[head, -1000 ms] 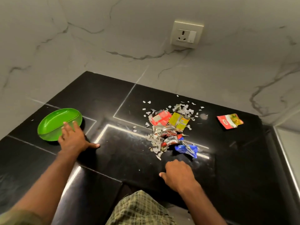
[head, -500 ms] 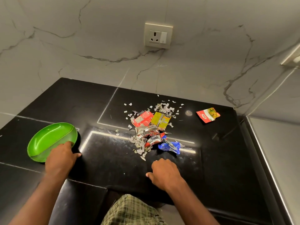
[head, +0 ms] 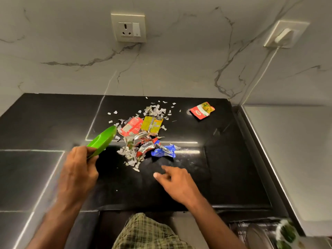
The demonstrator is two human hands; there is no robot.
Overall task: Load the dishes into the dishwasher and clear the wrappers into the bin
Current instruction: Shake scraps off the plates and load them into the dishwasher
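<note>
Of the two hands, the left hand (head: 77, 169) grips the tilted green bowl (head: 102, 141); the right hand (head: 177, 184) hovers, fingers loosely spread.

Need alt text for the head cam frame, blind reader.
A left hand holds a green plate tilted beside a pile of torn wrappers on a black counter; the right hand hovers open nearby. One red packet lies apart.

A single head-worn view looks steeply down and forward from close above the near edge of the black worktop (head: 224, 159), facing the far wall (head: 179, 69); the near right corner is blurred, perhaps a rack.
</note>
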